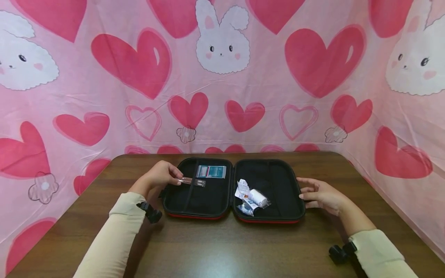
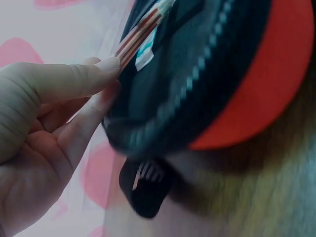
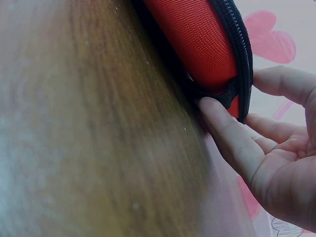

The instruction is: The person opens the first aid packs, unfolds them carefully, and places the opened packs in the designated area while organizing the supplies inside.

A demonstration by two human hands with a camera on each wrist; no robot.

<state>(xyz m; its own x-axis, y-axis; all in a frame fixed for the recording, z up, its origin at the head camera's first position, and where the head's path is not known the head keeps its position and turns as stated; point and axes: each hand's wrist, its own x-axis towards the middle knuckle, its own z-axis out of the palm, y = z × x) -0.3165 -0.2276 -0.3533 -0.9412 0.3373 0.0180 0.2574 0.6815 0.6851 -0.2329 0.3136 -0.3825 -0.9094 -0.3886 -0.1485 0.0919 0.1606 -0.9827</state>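
An open black-lined, red-shelled zip case (image 1: 222, 204) lies flat on the table. My left hand (image 1: 161, 175) is at its left half, pinching the end of a narrow clear packet of brown adhesive bandages (image 1: 199, 183) between thumb and fingertips. That packet reaches across the elastic band (image 1: 190, 197) inside the case. A blue-and-white flat packet (image 1: 217, 171) lies just above it. At the other side, my right hand (image 1: 325, 197) has its spread fingertips against the case's right rim, the thumb by a black strap loop (image 3: 222, 96).
In the case's right half lie a white wrapped roll (image 1: 258, 197), a crumpled white packet (image 1: 243, 189) and a blue-and-clear packet (image 1: 247, 208). A black tab (image 2: 148, 185) sticks out from the left side. The wooden table (image 1: 222, 247) extends toward me; patterned pink cloth (image 1: 267, 88) hangs behind.
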